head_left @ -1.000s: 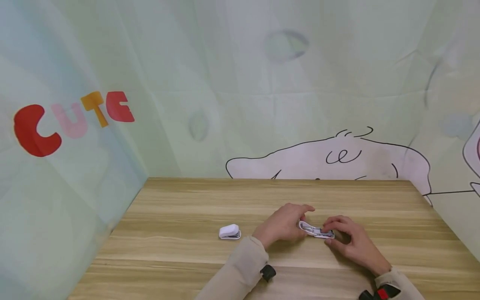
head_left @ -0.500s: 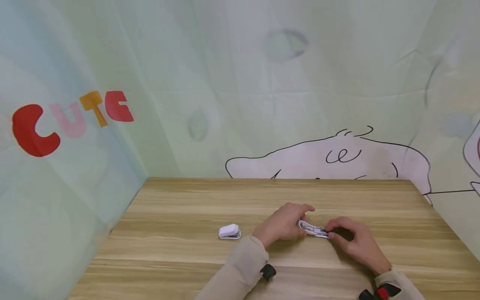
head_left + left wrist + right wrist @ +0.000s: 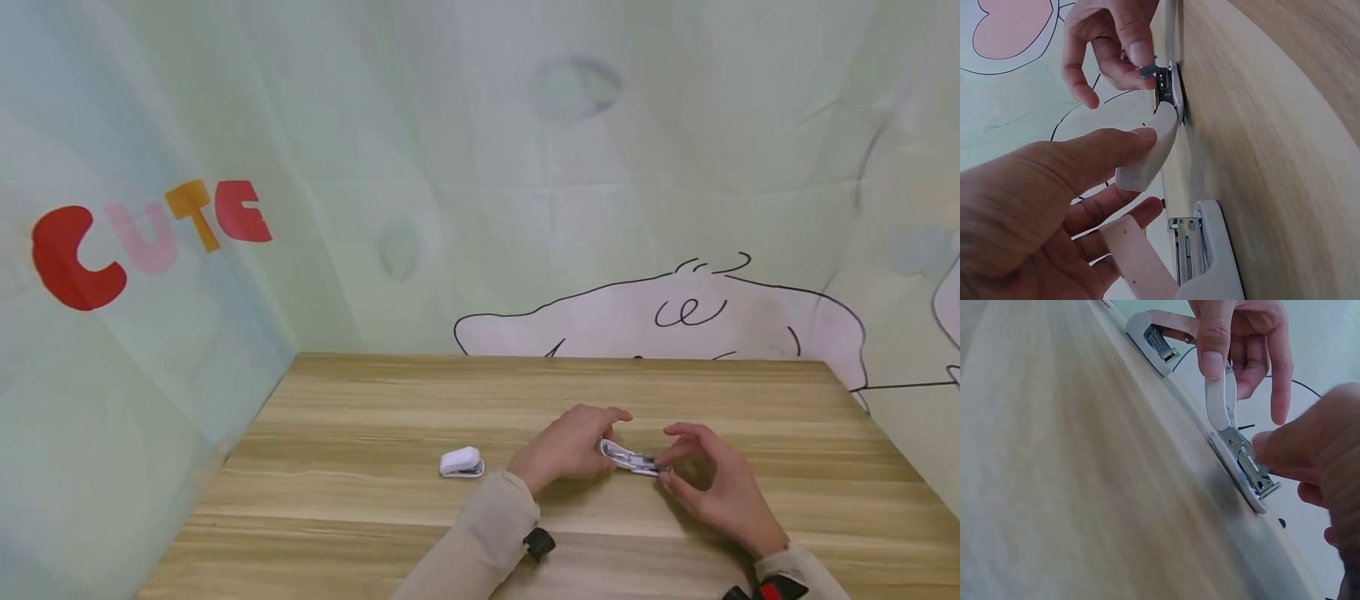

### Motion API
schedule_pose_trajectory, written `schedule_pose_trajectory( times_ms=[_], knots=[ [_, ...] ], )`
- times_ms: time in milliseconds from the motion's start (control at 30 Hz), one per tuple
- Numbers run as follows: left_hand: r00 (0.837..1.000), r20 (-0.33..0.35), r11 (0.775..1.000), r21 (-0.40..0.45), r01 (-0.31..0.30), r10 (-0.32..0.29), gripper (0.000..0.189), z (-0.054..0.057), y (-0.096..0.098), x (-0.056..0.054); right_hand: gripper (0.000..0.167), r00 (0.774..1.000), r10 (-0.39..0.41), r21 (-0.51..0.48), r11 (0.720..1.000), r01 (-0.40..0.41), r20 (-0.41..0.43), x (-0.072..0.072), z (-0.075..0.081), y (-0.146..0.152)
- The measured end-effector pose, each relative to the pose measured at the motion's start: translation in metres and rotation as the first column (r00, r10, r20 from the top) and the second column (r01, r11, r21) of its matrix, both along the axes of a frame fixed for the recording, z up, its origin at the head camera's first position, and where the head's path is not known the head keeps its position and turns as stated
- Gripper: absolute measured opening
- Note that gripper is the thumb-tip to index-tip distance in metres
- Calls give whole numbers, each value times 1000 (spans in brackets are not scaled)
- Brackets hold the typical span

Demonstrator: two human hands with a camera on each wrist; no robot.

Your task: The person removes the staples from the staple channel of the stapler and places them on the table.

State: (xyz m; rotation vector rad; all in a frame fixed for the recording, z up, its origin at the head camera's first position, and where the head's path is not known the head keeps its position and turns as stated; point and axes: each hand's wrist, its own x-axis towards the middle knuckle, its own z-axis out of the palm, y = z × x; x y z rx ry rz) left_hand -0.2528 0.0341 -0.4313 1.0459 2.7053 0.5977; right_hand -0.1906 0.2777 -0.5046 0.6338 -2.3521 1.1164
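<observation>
An opened white stapler (image 3: 632,459) lies on the table between my hands. My left hand (image 3: 566,447) grips its raised top arm (image 3: 1150,156), thumb on one side and fingers on the other. My right hand (image 3: 723,492) is at the far end, by the bared metal staple channel (image 3: 1244,459). Thumb and fingertip there pinch a small dark-grey staple strip (image 3: 1148,69), tilted at the channel's end in the left wrist view. The right wrist view blurs that hand, and how far the strip touches the channel is hard to tell.
A second white stapler (image 3: 461,462), with a pinkish top arm (image 3: 1138,256) in the left wrist view, stands on the wooden table (image 3: 360,417) left of my left hand. Behind the table hangs a printed curtain (image 3: 487,167).
My right hand's fingers closed in at the stapler's end, then drew slightly back, the index finger now lifted away. My left hand and both staplers stay in place.
</observation>
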Motion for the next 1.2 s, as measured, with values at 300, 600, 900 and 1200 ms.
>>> schedule_pose_trajectory(
  times_ms=[300, 600, 900, 1200],
  knots=[
    [1000, -9, 1000, 1, 10, -10, 71, -1, 0, 0, 77, 990, 26, 138, 990, -6, -142, 2, -1, -3],
    [1000, -13, 1000, 14, 11, -11, 70, -2, -1, 0, 83, 988, 61, 204, 978, -32, -139, 2, -5, -5],
    [999, -16, 999, 25, 33, -32, 82, 0, -11, -1, 91, 991, 57, 6, 998, -57, -123, 2, 0, -7],
    [994, 108, 995, 98, 10, -21, 90, 10, -39, -3, 98, 1000, -19, 23, 1000, 20, -15, -5, 15, -23]
  ],
)
